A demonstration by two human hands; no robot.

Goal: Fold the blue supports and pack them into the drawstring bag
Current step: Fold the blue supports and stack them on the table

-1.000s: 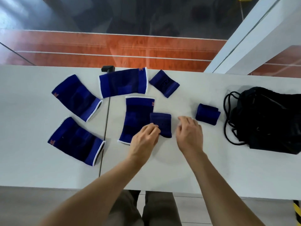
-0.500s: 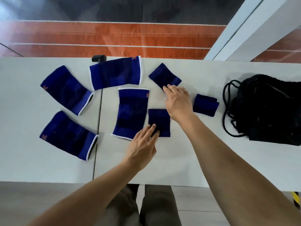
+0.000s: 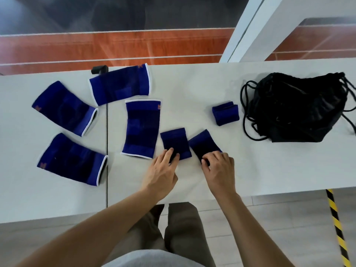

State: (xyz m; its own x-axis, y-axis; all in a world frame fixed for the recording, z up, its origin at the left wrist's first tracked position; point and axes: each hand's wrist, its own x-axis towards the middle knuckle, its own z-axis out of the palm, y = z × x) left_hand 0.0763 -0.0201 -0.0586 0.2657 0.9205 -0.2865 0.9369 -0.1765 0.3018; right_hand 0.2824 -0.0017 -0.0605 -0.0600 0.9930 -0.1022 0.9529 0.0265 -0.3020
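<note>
- Pressing the plain dark-blue support (image 3: 175, 142), the left hand (image 3: 162, 171) has straight fingers.
- Curled fingers of the right hand (image 3: 219, 167) pinch the tilted support (image 3: 202, 142) at its near edge.

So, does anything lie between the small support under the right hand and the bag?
A folded support lies on the table between the small support and the bag, just beyond the straight line. The cords loop out on that side too. Otherwise nothing visible; carried above the table, it should clear both.
</note>
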